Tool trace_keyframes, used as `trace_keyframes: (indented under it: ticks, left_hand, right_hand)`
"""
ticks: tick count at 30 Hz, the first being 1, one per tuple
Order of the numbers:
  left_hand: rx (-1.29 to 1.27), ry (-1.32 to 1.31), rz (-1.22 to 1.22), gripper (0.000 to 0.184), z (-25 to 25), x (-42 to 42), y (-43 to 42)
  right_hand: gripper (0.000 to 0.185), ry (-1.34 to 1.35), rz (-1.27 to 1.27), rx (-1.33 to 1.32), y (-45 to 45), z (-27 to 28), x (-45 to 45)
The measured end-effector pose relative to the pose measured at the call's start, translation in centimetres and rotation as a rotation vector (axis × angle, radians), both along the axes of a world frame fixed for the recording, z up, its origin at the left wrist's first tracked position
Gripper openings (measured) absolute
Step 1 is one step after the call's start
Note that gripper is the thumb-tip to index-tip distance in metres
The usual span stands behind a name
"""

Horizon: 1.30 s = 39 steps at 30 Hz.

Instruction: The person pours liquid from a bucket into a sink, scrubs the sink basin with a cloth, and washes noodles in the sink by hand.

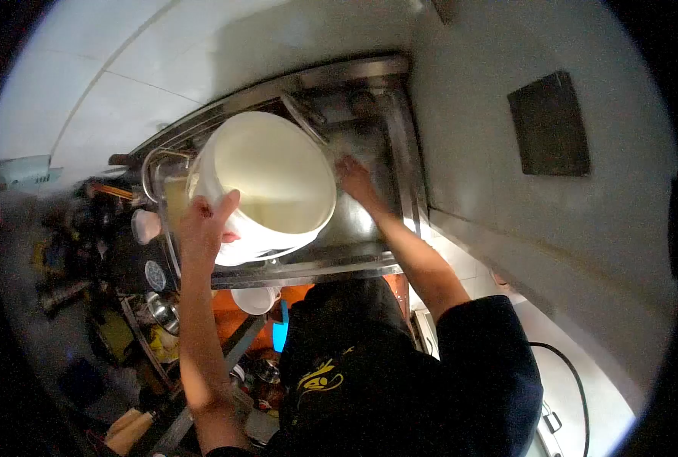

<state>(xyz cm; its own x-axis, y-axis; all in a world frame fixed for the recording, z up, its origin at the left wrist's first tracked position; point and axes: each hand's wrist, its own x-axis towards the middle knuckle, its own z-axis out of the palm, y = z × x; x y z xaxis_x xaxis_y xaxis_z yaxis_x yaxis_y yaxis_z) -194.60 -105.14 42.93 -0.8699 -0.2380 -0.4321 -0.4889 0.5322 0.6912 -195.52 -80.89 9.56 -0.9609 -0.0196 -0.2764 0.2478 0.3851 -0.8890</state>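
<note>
A large white plastic bucket [270,175] is tilted over the steel sink [358,228], its open mouth facing me. The inside looks pale and smooth. My left hand [211,225] grips the bucket's near left side, thumb up by the rim and fingers against the outer wall. To the right of the bucket, my right hand [354,179] reaches over the sink basin, close to the rim. Its fingers are blurred, and I cannot tell whether they touch anything. A metal faucet spout [302,116] shows behind the bucket.
Left of the sink are a wire rack [150,171], a small pinkish-white container [146,227] and dark clutter. Below the sink's front edge sit a white cup [254,299] and a steel bowl [162,312]. A wall [491,152] rises close on the right.
</note>
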Motion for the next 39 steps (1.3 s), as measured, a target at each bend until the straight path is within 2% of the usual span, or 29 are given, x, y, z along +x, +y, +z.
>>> trace_keyframes:
  ticks: [1,4,7,9,12,14,16,19,22,24,26,28,29,30,32,33,34,37,39]
  left_hand:
    - [0.035,0.003,0.024,0.056,0.0,-0.2,0.2]
    - [0.027,0.029,0.049,0.06,0.3,-1.0,0.2]
    - [0.045,0.004,0.079,0.062,0.2,-1.6,0.4]
    - [0.039,-0.036,0.085,0.062,0.1,-2.2,0.5]
    - [-0.008,-0.095,0.059,0.061,-0.1,-2.7,1.0]
    - [-0.028,-0.086,0.032,0.061,0.2,-3.1,2.2]
    - [-0.029,-0.087,0.021,0.06,-0.5,-3.5,2.4]
    - [-0.048,-0.054,-0.01,0.06,-1.7,-4.0,2.4]
    - [-0.068,-0.07,-0.047,0.06,-1.6,-3.8,3.0]
    - [-0.06,-0.071,-0.061,0.061,-1.0,-3.8,3.2]
    - [-0.042,-0.066,-0.087,0.063,-0.5,-3.6,3.3]
    - [-0.034,-0.074,-0.101,0.064,-0.8,-3.3,3.0]
    - [-0.03,-0.074,-0.101,0.064,-1.2,-3.3,2.9]
    - [-0.027,-0.072,-0.104,0.065,-1.5,-3.2,2.8]
    - [-0.042,-0.045,-0.12,0.065,-1.8,-2.7,2.8]
    - [-0.049,-0.029,-0.132,0.066,-1.8,-2.8,2.7]
    - [-0.05,-0.022,-0.142,0.063,-1.8,-2.8,2.6]
    - [-0.035,-0.015,-0.162,0.06,-2.2,-2.5,2.5]
    - [-0.019,-0.005,-0.164,0.06,-2.6,-2.5,2.2]
  right_hand:
    - [0.059,0.233,-0.141,0.187,0.2,0.0,-2.0]
    - [0.073,0.434,-0.109,0.235,-0.3,-1.2,-7.6]
    - [0.078,0.404,0.031,0.163,-0.7,3.9,-8.7]
    - [0.073,0.446,0.055,0.161,-0.8,0.1,-9.5]
    - [0.068,0.401,0.132,0.312,-1.3,0.5,-9.3]
    - [0.065,0.487,0.244,0.524,-1.0,0.7,-8.8]
    - [0.06,0.726,0.413,0.796,-0.6,0.7,-8.9]
    - [0.053,0.862,0.423,0.921,-0.4,1.6,-8.4]
    - [0.045,0.347,0.455,0.374,1.2,3.0,-9.4]
    - [0.041,-0.167,0.274,-0.072,3.8,3.9,-9.7]
    - [0.038,-0.588,0.071,-0.729,3.6,6.1,-8.2]
    - [0.038,-0.816,-0.118,-1.577,-1.6,9.8,-3.5]
    - [0.042,-0.661,-0.237,-1.488,-2.3,7.1,-3.9]
    - [0.047,-0.502,-0.348,-1.395,-3.1,1.8,-4.8]
    - [0.054,-0.441,-0.359,-1.309,-3.3,2.3,-5.6]
    - [0.056,-0.537,-0.264,-1.317,-2.8,8.2,-5.6]
    - [0.059,-0.64,-0.173,-1.32,-2.5,11.5,-5.1]
    - [0.06,-0.393,-0.233,-1.191,-0.8,10.9,-6.4]
    - [0.061,-0.451,-0.119,-1.127,-0.4,13.4,-7.8]
